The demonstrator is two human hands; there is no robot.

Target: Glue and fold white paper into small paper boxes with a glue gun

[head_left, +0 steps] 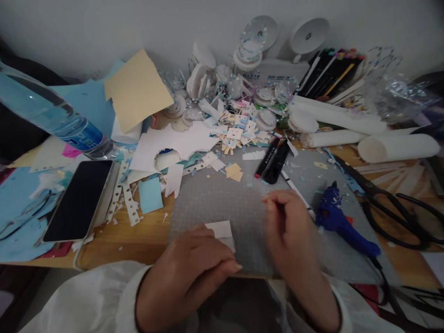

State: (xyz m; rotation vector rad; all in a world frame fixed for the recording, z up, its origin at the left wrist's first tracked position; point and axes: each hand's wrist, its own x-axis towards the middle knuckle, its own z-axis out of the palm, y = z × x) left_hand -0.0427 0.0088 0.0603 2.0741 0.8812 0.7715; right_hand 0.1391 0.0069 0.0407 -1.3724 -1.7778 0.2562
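Desk (149, 243): was littered with scraps (236, 134).
White paper (224, 230): lay lower centre, partly behind left hand (194, 266).
Right hand (291, 231): curled like the left, any pinch unclear.
Paper handling: seemed underway; next called for light touch.

The mat (215, 199) is grey with a faint grid; the glue gun (335, 219) blue; the small paper (222, 230) white; the scissors (371, 187) black; the surface (152, 245) brown wood-grain.

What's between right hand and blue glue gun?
Head view: the near end of a slim white rod, on the grey mat, between right hand and glue gun.
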